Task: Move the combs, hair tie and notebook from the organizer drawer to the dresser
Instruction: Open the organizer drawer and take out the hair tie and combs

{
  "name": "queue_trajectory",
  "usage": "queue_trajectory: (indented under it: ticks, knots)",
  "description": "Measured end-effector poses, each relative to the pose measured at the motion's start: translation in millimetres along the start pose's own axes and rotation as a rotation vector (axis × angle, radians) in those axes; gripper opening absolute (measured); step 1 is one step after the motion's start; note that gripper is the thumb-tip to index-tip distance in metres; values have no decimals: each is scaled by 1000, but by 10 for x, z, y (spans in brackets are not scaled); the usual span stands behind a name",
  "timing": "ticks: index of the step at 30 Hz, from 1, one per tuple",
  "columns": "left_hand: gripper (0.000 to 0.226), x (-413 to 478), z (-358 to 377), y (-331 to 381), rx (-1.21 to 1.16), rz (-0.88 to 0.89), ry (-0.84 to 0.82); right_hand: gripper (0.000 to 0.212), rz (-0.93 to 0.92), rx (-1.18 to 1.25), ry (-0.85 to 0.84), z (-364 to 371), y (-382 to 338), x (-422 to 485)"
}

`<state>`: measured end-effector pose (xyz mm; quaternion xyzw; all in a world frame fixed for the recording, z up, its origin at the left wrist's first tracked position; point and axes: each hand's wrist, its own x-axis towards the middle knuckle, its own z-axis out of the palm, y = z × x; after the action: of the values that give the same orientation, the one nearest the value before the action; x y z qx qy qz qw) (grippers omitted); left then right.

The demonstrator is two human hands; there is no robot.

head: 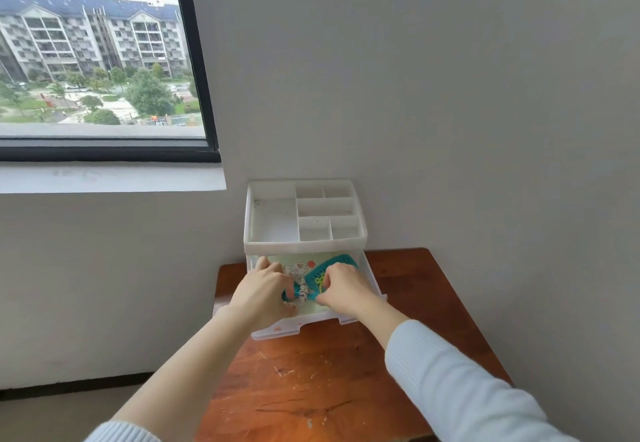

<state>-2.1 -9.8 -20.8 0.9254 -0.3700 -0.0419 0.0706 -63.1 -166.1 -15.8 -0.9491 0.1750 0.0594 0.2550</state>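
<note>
From the head camera, we are looking down at a white organizer [304, 213] sitting at twelve o'clock on a wooden surface [311, 382], its drawer [372, 282] pulled open toward us. Both hands are reaching inside. Our left hand [263, 292] is curling around a striped hair tie [302, 291]. At its three o'clock, our right hand [343, 291] is pinching a teal comb [334, 266]. Both are lying on the illustrated notebook [294, 268] lining the drawer.
</note>
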Motion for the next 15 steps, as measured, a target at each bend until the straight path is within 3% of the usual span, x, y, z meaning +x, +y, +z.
queue_trajectory:
  ticks: [4,6,8,11,15]
  knots:
    - [32,52,-16,25,46,-9,-94,22,54,37,-34,94,49,115]
    - [28,65,-15,14,-2,-22,-87,8,49,109,-38,77,69,144]
    - [23,72,-24,25,-201,-109,3,14,31,237,-15,16,54,158]
    - [31,122,-135,76,-669,-371,97,16,-49,395,68,-76,-21,128]
    - [21,208,-309,44,-1114,-687,-118,8,-175,452,125,-113,-161,64]
